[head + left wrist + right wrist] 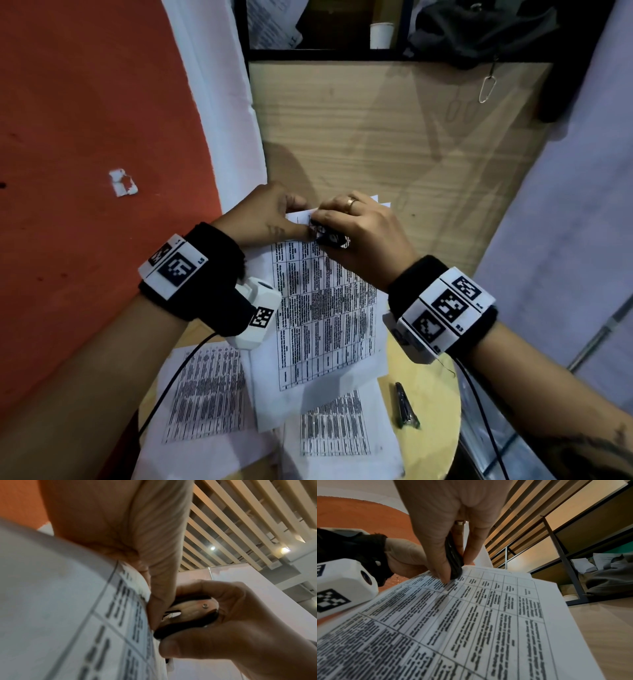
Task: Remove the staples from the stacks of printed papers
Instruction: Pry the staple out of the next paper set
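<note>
Your right hand (359, 233) squeezes the staple remover (188, 615); left hand (263, 216) pinches the stapled stack (488, 615) (top corner); lift straight, gently.

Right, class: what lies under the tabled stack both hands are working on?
Under the tabled stack, two more printed stacks show on the round table. Whatever sits beneath its middle is covered.

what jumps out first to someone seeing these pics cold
Both hands meet at the far corner of a printed table sheet: the right hand squeezes a black staple remover there, while the left hand pinches the paper beside it. More printed sheets lie nearer on the round table, with a metal tool to their right.
</note>
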Demonstrator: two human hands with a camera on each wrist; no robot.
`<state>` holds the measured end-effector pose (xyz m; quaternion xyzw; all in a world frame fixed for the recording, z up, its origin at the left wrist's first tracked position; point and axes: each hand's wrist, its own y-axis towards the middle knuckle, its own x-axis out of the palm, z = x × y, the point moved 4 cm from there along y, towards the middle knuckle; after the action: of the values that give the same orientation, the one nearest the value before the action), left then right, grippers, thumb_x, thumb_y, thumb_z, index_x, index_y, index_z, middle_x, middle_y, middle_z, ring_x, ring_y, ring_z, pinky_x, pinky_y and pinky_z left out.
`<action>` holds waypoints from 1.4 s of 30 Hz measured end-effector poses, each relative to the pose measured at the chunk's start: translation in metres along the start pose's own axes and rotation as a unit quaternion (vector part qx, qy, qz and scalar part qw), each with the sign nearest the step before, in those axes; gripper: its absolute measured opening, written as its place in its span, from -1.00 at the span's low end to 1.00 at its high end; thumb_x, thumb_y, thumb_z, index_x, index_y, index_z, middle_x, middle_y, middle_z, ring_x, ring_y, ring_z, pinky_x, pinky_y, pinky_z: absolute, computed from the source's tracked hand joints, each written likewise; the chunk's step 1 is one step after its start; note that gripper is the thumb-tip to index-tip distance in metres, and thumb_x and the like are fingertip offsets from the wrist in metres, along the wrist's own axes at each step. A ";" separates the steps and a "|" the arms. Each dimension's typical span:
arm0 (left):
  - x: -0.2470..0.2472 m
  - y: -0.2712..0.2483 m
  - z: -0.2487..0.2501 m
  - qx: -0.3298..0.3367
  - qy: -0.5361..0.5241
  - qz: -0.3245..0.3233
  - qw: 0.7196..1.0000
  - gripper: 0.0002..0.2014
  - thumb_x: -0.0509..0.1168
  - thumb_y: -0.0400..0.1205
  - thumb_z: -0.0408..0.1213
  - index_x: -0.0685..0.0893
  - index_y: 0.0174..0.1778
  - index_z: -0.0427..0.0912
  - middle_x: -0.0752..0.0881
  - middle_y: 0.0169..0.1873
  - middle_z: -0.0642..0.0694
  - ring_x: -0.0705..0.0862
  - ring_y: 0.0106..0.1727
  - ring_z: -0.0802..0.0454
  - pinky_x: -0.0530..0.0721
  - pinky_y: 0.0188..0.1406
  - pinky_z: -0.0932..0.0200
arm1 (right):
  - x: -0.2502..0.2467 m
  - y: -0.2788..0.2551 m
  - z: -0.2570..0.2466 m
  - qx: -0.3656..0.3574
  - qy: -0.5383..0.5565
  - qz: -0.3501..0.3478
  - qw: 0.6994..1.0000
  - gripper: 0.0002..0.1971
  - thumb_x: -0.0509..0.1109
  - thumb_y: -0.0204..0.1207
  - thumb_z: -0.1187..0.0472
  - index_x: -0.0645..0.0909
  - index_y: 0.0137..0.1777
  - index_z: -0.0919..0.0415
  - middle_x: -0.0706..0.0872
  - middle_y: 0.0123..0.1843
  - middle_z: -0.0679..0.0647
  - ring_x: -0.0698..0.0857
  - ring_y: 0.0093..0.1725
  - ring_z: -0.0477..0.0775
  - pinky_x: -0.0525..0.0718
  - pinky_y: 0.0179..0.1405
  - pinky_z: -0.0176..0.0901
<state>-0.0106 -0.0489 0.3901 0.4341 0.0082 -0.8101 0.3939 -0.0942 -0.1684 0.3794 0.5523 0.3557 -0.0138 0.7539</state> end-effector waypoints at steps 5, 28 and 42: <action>0.000 0.000 -0.001 -0.003 -0.001 -0.008 1.000 -0.64 0.47 0.21 -0.03 0.74 -0.28 -0.28 0.59 -0.43 -0.08 0.50 -0.31 0.15 0.43 -0.26 0.15 | 0.005 0.001 0.000 -0.020 -0.019 -0.014 1.000 -0.79 0.48 0.18 0.38 0.74 -0.15 0.32 0.77 -0.18 0.18 0.69 -0.27 0.26 0.70 -0.44 -0.06; 0.003 -0.009 0.004 0.026 -0.208 0.003 0.978 -0.88 0.43 0.44 -0.27 0.76 -0.19 -0.25 0.78 -0.40 0.05 0.71 -0.33 0.24 0.59 -0.27 0.41 | -0.002 -0.015 0.015 0.210 0.243 0.104 0.941 -0.72 0.62 0.16 0.35 0.75 -0.10 0.32 0.77 -0.12 0.12 0.71 -0.09 -0.02 0.65 0.02 -0.22; 0.008 -0.012 0.005 0.046 0.130 0.233 0.963 -0.68 0.27 0.39 0.03 0.72 -0.35 -0.18 0.43 -0.59 0.04 0.53 -0.39 -0.07 0.33 -0.42 0.18 | 0.011 -0.017 0.012 0.328 0.241 0.167 0.898 -0.80 0.57 0.16 0.24 0.71 -0.20 0.22 0.72 -0.25 0.04 0.76 -0.21 0.03 0.72 -0.14 -0.14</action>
<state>-0.0239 -0.0475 0.3839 0.5434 -0.0792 -0.6320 0.5469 -0.0867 -0.1808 0.3607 0.8058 0.4042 0.1297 0.4129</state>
